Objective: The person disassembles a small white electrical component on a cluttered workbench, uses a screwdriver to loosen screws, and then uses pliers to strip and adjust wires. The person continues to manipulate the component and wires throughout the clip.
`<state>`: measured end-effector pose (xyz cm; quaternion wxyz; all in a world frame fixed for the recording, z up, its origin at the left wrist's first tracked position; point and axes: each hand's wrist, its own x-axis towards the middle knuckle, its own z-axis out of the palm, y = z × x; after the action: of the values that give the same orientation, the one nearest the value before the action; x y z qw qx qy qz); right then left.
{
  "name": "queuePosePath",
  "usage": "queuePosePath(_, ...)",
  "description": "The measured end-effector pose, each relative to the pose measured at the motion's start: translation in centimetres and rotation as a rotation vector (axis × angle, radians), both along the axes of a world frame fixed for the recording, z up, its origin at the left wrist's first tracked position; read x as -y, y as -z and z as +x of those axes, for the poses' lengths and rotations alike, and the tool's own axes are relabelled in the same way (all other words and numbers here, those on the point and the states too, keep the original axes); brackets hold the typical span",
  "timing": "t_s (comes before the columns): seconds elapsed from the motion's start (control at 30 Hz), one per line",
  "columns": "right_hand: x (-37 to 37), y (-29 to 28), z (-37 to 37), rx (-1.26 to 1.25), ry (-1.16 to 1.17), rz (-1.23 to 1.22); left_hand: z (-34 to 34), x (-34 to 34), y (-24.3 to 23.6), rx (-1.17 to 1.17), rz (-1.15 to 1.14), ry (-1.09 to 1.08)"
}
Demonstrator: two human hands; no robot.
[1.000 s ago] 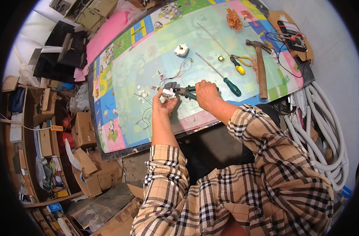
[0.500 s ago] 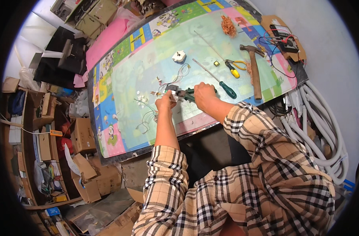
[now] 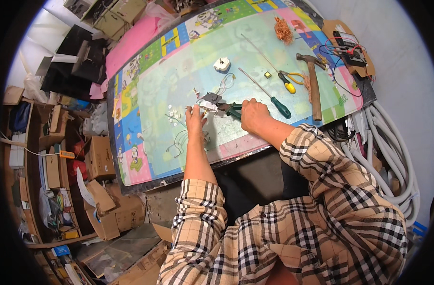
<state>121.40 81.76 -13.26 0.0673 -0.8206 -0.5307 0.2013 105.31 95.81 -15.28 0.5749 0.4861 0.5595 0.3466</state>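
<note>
My right hand (image 3: 255, 115) is wrapped round the green handles of a pair of pliers (image 3: 233, 112). The dark jaws of the pliers point left and meet a small dark-and-white part (image 3: 210, 101) above the table. At the near left side of that part is my left hand (image 3: 194, 122), thumb and fingers round its edge; the exact grip is partly hidden. Thin wires (image 3: 226, 81) run out beyond the part. Several small white pieces (image 3: 174, 116) and another loose wire (image 3: 176, 142) lie left of my left hand.
A white round-cornered component (image 3: 221, 64), a green-handled screwdriver (image 3: 279, 107), yellow-handled pliers (image 3: 289, 88), a hammer (image 3: 314, 85) and a copper wire bundle (image 3: 283, 31) lie on the table (image 3: 155, 161). A meter (image 3: 351, 50) with leads sits far right. Shelves (image 3: 41, 142) and cardboard boxes (image 3: 100, 156) stand left.
My left hand has shifted slightly down and turned, showing more of the dark-and-white part. The pliers stay in my right hand. The whole view has shifted a little.
</note>
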Motion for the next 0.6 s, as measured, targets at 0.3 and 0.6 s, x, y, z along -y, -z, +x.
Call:
queuePosePath(0.3,0.0,-0.7,-0.4,-0.052,-0.022,-0.004,-0.3,-1.1,1.0,0.133,-0.044,0.016)
queuePosePath(0.6,-0.5,-0.8,0.3,-0.151,0.023,-0.052,-0.2,-1.6,1.4,-0.157,-0.026,-0.042)
